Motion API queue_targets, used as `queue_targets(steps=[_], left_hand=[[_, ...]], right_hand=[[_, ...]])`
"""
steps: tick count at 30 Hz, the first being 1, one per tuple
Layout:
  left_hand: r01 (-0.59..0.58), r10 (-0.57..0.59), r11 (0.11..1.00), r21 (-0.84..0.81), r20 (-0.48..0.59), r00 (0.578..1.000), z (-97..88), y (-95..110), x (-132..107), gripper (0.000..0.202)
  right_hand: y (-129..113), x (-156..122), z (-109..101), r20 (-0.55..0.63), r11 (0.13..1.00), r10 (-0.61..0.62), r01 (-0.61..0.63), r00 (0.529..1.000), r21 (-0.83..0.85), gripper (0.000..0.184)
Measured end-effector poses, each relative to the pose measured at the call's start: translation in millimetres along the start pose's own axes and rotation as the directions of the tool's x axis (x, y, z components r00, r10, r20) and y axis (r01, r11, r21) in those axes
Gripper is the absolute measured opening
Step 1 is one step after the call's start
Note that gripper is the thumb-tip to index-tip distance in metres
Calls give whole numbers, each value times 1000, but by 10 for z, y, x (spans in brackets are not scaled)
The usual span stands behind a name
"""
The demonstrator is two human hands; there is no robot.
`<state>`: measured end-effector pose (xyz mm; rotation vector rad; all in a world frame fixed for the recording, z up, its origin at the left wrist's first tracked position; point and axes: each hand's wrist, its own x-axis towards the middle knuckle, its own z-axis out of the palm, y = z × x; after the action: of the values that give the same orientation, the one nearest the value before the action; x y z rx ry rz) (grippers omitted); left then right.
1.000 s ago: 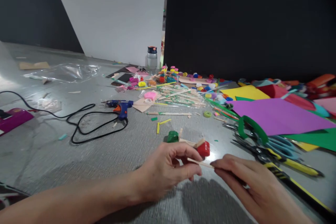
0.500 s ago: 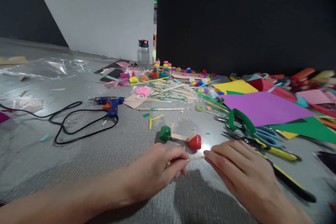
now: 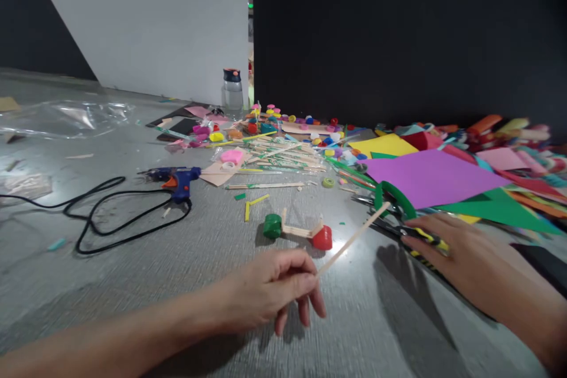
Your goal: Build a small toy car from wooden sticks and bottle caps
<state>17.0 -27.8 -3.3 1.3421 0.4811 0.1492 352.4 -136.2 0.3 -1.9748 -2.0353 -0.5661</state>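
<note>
My left hand (image 3: pixel 274 289) pinches one end of a thin wooden stick (image 3: pixel 354 237), which slants up and to the right over the grey floor. My right hand (image 3: pixel 460 257) reaches out flat over the yellow-handled tool (image 3: pixel 432 239) lying beside the green-handled scissors (image 3: pixel 394 198); its fingers lie on or just above the tool, and whether they grip it cannot be told. Just beyond the stick sits a small build of wooden sticks (image 3: pixel 299 230) with a green bottle cap (image 3: pixel 271 226) at one end and a red cap (image 3: pixel 322 238) at the other.
A blue glue gun (image 3: pixel 175 177) with a black cord (image 3: pixel 110 212) lies at the left. Loose sticks, coloured caps and a clear bottle (image 3: pixel 231 90) crowd the middle back. Purple (image 3: pixel 434 177), yellow and green paper sheets spread at the right. Clear plastic wrap (image 3: pixel 66 118) lies far left.
My right hand has let go of the stick and moved right onto the yellow-handled tool. My left hand keeps the stick, now tilted upward. The view has shifted right.
</note>
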Motion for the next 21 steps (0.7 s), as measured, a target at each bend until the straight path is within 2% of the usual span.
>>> queue_targets(steps=[2, 5, 7, 12, 16, 21], left_hand=[[-27, 27, 999, -43, -6, 1000, -16, 7, -1, 24], [-35, 36, 994, -106, 10, 999, -33, 2, 2, 26], [-26, 29, 990, -139, 24, 999, -37, -12, 12, 25], [-3, 9, 988, -156, 37, 999, -38, -35, 34, 28], [8, -1, 989, -148, 49, 999, -47, -11, 29, 33], [-37, 42, 984, -172, 29, 999, -50, -4, 34, 29]], right_hand=[[218, -200, 89, 60, 1000, -11, 13, 998, -22, 44], [492, -486, 179, 134, 999, 0, 5, 991, -36, 34], [603, -610, 210, 157, 999, 3, 4, 988, -40, 36], [665, -727, 278, 116, 996, -36, 45, 993, -79, 30], [691, -781, 364, 79, 997, -40, 44, 996, -61, 51], [754, -778, 408, 135, 998, -51, 56, 990, -33, 47]])
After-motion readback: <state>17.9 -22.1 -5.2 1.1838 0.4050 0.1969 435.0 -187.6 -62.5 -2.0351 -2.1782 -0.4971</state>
